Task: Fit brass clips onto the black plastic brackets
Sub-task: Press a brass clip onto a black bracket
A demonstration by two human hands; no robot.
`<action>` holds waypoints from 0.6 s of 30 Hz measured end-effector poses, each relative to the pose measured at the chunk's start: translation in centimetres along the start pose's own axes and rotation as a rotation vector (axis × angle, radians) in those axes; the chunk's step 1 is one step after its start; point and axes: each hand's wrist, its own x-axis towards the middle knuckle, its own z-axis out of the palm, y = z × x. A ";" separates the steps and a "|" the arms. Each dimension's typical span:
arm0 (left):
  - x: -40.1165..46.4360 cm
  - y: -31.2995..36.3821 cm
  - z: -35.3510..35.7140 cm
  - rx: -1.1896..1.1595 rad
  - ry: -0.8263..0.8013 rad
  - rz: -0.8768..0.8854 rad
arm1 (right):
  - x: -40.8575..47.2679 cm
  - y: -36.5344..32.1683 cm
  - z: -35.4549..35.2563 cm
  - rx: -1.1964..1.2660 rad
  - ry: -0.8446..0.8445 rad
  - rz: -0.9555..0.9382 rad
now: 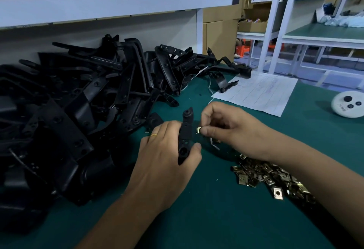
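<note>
Green matting covers the worktop [226,219], with white metal shelving [275,22] and brown cardboard boxes [220,32] behind it in what looks like a workshop. Heaped across the left and back of the worktop is a large pile of black plastic brackets [78,95], long flat pieces with holes, lying over one another at all angles.

Near the middle, the left hand [167,160] grips one black plastic bracket [186,132] and holds it upright, thumb on its right side near the lower end and fingers curled round the left side. A gold ring [153,134] sits on one finger of that hand. The bracket's rounded top end stands clear above the fingers.

Just to the right, the right hand [226,128] pinches a small brass clip [199,130] between thumb and fingertips, fingers curled in. The clip is just beside the bracket's right edge, about midway up; whether they touch cannot be told. A small strip of white paper or tape [213,144] shows under that hand.

Below the right forearm lies a loose pile of small square brass clips [266,176], each with a hole in its face, spread on the green mat to the right of the left hand.

Farther back on the right, a printed white paper sheet [260,93] lies flat, its far corner under the end of the bracket pile. Near the right edge rests a round white device with dark buttons [348,104].
</note>
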 end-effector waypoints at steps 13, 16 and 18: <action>-0.4 0.1 0.0 0.067 0.078 0.061 | 0.3 -0.6 0.9 0.405 0.078 -0.011; -0.4 0.1 0.1 0.097 0.082 0.068 | 0.3 -0.6 1.1 0.395 0.090 -0.007; -0.4 0.1 0.1 0.123 0.082 0.062 | 0.3 -0.7 1.1 0.408 0.106 0.003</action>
